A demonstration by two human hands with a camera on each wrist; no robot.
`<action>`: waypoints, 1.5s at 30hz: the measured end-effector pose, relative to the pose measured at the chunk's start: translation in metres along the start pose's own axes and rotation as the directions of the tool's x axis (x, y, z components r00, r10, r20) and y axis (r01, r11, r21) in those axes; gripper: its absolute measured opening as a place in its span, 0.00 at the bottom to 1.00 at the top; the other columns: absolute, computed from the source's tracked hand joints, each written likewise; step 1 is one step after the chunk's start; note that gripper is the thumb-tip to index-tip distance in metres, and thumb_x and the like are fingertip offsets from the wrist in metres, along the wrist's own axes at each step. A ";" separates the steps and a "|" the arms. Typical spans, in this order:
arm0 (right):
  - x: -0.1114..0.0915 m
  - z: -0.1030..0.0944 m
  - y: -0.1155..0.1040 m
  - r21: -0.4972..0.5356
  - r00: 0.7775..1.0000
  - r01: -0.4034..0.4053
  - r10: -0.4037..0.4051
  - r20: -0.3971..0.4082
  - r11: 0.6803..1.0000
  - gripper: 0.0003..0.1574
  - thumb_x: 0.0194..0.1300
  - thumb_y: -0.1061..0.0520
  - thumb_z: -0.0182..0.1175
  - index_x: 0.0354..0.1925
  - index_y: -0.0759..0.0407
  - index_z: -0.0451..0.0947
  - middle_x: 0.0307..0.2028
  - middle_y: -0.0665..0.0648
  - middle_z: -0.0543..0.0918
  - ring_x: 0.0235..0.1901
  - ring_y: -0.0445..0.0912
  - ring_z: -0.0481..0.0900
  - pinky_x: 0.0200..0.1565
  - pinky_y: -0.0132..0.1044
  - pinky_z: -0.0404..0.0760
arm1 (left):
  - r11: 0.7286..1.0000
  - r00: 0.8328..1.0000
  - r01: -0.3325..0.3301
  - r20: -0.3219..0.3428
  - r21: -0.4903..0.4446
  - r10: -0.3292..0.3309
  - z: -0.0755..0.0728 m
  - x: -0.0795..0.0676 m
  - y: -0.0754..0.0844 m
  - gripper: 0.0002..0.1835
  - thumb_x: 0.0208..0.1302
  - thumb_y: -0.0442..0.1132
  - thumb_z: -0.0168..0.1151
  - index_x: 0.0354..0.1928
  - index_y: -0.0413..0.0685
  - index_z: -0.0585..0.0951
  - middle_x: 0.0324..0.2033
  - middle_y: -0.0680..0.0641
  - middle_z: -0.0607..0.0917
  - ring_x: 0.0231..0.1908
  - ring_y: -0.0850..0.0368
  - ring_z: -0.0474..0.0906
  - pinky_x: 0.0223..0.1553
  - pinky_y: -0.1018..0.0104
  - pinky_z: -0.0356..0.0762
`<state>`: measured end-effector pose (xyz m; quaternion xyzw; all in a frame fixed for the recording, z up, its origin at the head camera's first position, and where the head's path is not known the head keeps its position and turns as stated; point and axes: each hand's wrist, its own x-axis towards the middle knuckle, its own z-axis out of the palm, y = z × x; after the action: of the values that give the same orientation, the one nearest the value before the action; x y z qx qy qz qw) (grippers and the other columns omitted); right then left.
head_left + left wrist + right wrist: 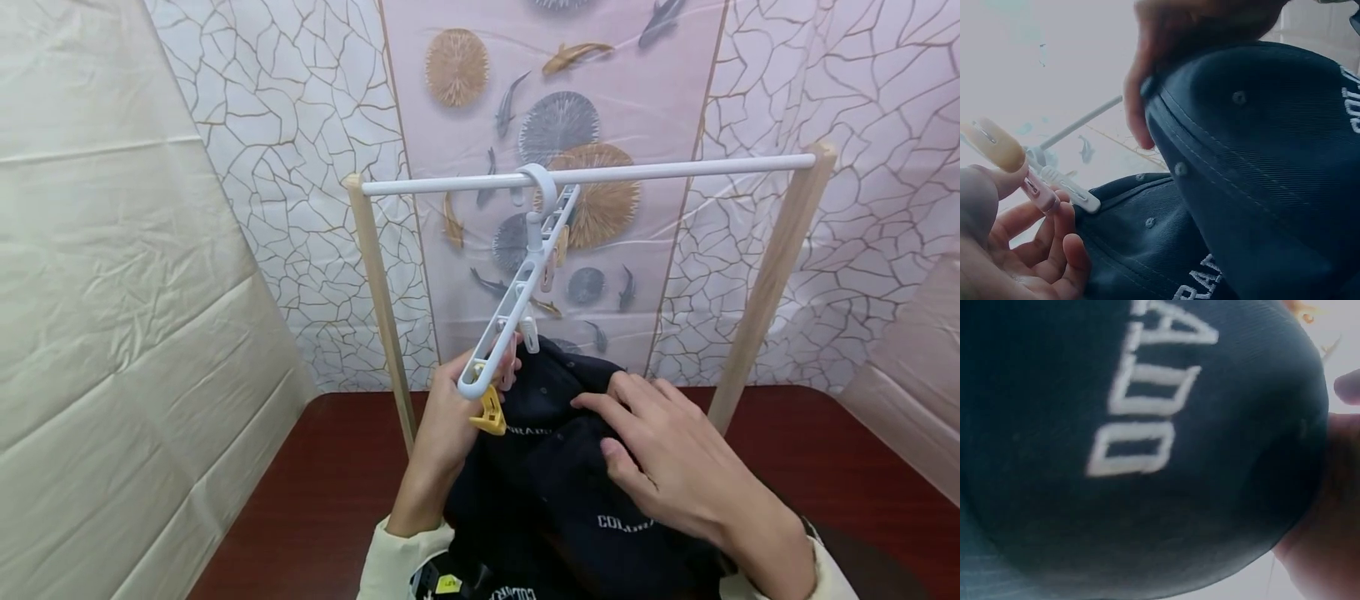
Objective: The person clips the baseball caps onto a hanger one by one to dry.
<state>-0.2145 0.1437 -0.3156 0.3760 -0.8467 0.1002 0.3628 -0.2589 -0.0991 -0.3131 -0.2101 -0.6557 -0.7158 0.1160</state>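
My left hand (444, 410) is at the near end of a white clip hanger (517, 292), its thumb and fingers pinching a pink clip (1040, 192). Beside that, a white clip (1072, 189) meets the edge of a dark navy cap (1132, 234) with white lettering, which hangs under the hanger. A yellow clip (490, 412) dangles at the hanger's near tip. My right hand (667, 454) holds a second navy cap (581, 475) by its upper edge, in front of the hanging one; its lettering fills the right wrist view.
The hanger hooks over a white rail (675, 172) between two wooden posts (772, 283). More clips sit farther along it, including a tan clip (562, 246). Dark fabric with white lettering (513, 593) lies at the bottom edge. Below is a dark red table (300, 492).
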 end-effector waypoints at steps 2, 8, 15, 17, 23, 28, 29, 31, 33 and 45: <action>0.001 -0.004 -0.003 -0.039 1.000 0.003 -0.003 0.002 0.999 0.25 0.59 0.60 0.53 0.54 0.56 0.83 0.35 0.44 0.69 0.37 0.40 0.67 0.41 0.38 0.67 | 1.000 1.000 -0.001 -0.002 0.001 0.001 0.000 0.000 0.000 0.16 0.76 0.40 0.65 0.57 0.36 0.86 0.45 0.40 0.88 0.43 0.57 0.80 0.44 0.67 0.78; 0.002 -0.006 -0.003 -0.036 1.000 0.008 -0.008 0.005 0.999 0.18 0.76 0.54 0.50 0.52 0.60 0.82 0.36 0.47 0.71 0.36 0.40 0.67 0.37 0.36 0.70 | 1.000 1.000 -0.014 -0.005 -0.007 0.013 0.001 0.001 -0.003 0.16 0.77 0.40 0.65 0.58 0.38 0.86 0.44 0.41 0.87 0.42 0.56 0.79 0.43 0.67 0.78; 0.001 -0.006 -0.009 0.168 0.999 -0.032 0.033 -0.003 0.985 0.12 0.82 0.53 0.58 0.58 0.51 0.81 0.40 0.43 0.68 0.28 0.30 0.66 0.30 0.22 0.68 | 1.000 1.000 -0.014 -0.016 -0.001 0.014 0.000 -0.002 -0.004 0.18 0.77 0.41 0.64 0.62 0.40 0.85 0.47 0.40 0.88 0.44 0.56 0.79 0.44 0.67 0.78; 0.001 -0.006 -0.011 0.226 0.999 -0.032 0.036 -0.012 0.974 0.19 0.73 0.61 0.67 0.59 0.47 0.81 0.41 0.41 0.69 0.28 0.29 0.68 0.32 0.20 0.70 | 1.000 1.000 -0.016 -0.015 0.005 0.016 0.000 -0.002 -0.004 0.18 0.77 0.41 0.64 0.62 0.40 0.85 0.49 0.39 0.88 0.46 0.56 0.80 0.45 0.68 0.78; 0.001 -0.001 -0.015 0.295 0.999 -0.004 0.019 -0.049 0.956 0.26 0.65 0.65 0.72 0.58 0.45 0.82 0.44 0.37 0.80 0.36 0.31 0.79 0.41 0.19 0.77 | 0.999 1.000 -0.019 -0.009 -0.044 0.019 0.000 -0.002 -0.005 0.18 0.77 0.37 0.63 0.64 0.39 0.83 0.55 0.40 0.87 0.50 0.56 0.80 0.50 0.70 0.79; 0.006 0.002 -0.020 0.328 0.996 -0.091 0.080 0.047 0.940 0.22 0.67 0.61 0.72 0.58 0.48 0.82 0.51 0.41 0.87 0.47 0.35 0.85 0.47 0.31 0.85 | 0.996 1.000 -0.029 -0.005 -0.079 0.029 0.002 -0.002 -0.003 0.18 0.77 0.36 0.63 0.64 0.37 0.83 0.58 0.40 0.86 0.51 0.58 0.80 0.51 0.70 0.79; 0.007 0.001 -0.020 0.344 0.992 -0.116 0.090 0.092 0.932 0.21 0.69 0.60 0.70 0.59 0.49 0.82 0.52 0.43 0.87 0.48 0.36 0.86 0.47 0.34 0.86 | 0.996 0.999 -0.035 -0.006 -0.081 0.035 0.003 -0.002 -0.002 0.18 0.77 0.36 0.63 0.64 0.37 0.83 0.58 0.40 0.86 0.51 0.57 0.81 0.52 0.70 0.79; 0.008 -0.001 -0.021 0.379 0.977 -0.172 0.106 0.187 0.909 0.20 0.73 0.57 0.68 0.61 0.50 0.81 0.54 0.45 0.86 0.49 0.38 0.85 0.47 0.38 0.86 | 0.995 0.999 -0.044 -0.007 -0.092 0.044 0.003 -0.002 -0.001 0.19 0.77 0.37 0.64 0.64 0.37 0.82 0.58 0.39 0.86 0.53 0.57 0.81 0.54 0.69 0.80; 0.009 -0.002 -0.020 0.415 0.953 -0.242 0.133 0.274 0.877 0.19 0.76 0.54 0.65 0.62 0.51 0.81 0.55 0.46 0.86 0.50 0.39 0.84 0.48 0.40 0.85 | 0.994 0.999 -0.051 -0.010 -0.101 0.051 0.004 -0.002 -0.001 0.19 0.77 0.36 0.64 0.64 0.36 0.82 0.58 0.39 0.86 0.54 0.56 0.81 0.54 0.69 0.80; 0.025 -0.005 -0.021 0.426 0.875 -0.427 0.245 0.418 0.798 0.09 0.75 0.41 0.63 0.44 0.40 0.85 0.37 0.37 0.84 0.36 0.34 0.77 0.39 0.34 0.77 | 0.995 1.000 -0.018 -0.027 -0.095 0.016 0.008 -0.001 -0.006 0.17 0.75 0.39 0.66 0.60 0.36 0.85 0.49 0.40 0.88 0.51 0.56 0.81 0.54 0.69 0.78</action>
<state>-0.2083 0.1167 -0.2967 0.3105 -0.8936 0.3154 0.0748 -0.2591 -0.0906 -0.3184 -0.2114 -0.6176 -0.7479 0.1206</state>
